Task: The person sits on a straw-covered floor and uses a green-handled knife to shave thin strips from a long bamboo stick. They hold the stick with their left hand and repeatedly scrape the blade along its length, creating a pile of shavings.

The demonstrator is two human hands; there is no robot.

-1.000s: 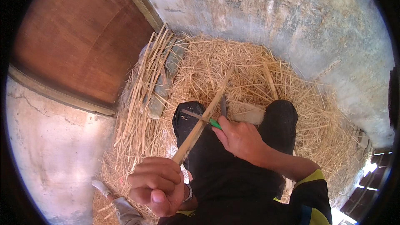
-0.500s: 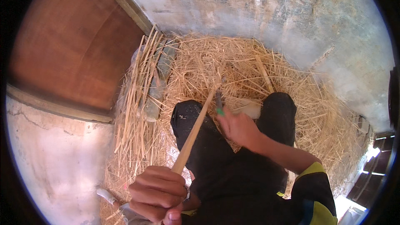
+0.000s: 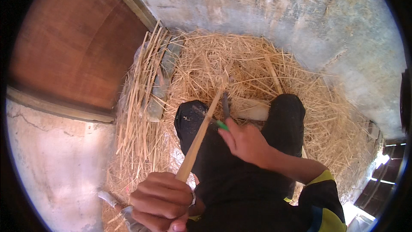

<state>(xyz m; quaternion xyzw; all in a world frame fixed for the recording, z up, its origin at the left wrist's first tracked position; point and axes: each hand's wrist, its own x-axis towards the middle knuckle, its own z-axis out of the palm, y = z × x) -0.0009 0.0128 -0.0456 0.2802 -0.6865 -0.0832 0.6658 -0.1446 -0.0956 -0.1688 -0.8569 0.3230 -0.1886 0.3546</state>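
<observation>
A pale stick (image 3: 201,135) is gripped at its near end by the left hand (image 3: 162,201), low in the frame left of centre, fingers curled tightly round it in a fist. The stick is angled up and away toward the frame's middle, its far tip over the straw (image 3: 240,64); held so, its upper length is presented to the blade. A knife (image 3: 224,111) with a green handle is clasped in the right hand (image 3: 245,141), centre frame, fingers closed round the handle, the dark blade laid against the stick's right side at about mid-length, seemingly for shaving or splitting it. Both hands are worked above the knees, clad in dark trousers (image 3: 240,180), so that whatever falls would drop onto the lap or the straw beyond. The straw is heaped across the floor against a grey wall (image 3: 274,13) at the top. A loose bundle of longer stalks (image 3: 141,86) is lying to the left, beside a brown wooden panel (image 3: 73,47) at upper left.
</observation>
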